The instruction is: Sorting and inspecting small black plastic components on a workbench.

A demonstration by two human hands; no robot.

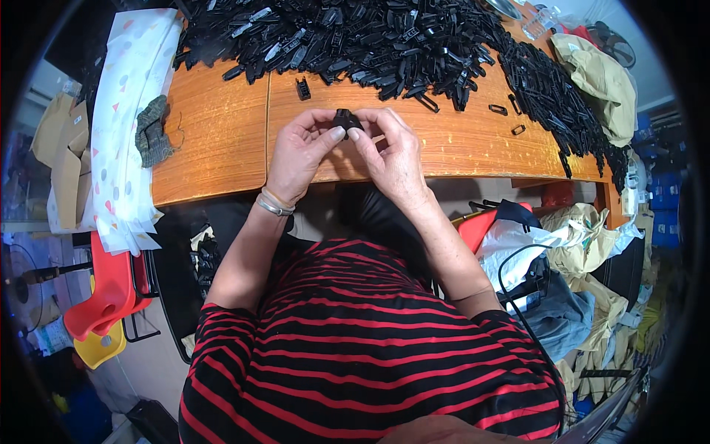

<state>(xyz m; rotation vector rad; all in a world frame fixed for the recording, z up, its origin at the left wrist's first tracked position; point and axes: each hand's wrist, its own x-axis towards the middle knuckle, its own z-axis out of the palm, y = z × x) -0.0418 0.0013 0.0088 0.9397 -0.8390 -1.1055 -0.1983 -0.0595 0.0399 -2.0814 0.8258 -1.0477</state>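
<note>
Both hands meet over the wooden table [214,126] and pinch one small black plastic part [345,118] between them. My left hand [299,152] grips it from the left with thumb and fingers; a bracelet circles that wrist. My right hand [388,152] grips it from the right. A large heap of similar black plastic parts [370,41] covers the far side of the table, just beyond the hands.
A single black part [302,88] and some flat black rings [498,109] lie loose on the wood. A row of black parts [555,96] runs down the right edge. A knitted cloth [152,130] lies at the left; red and yellow stools [107,296] stand lower left; bags pile up at right.
</note>
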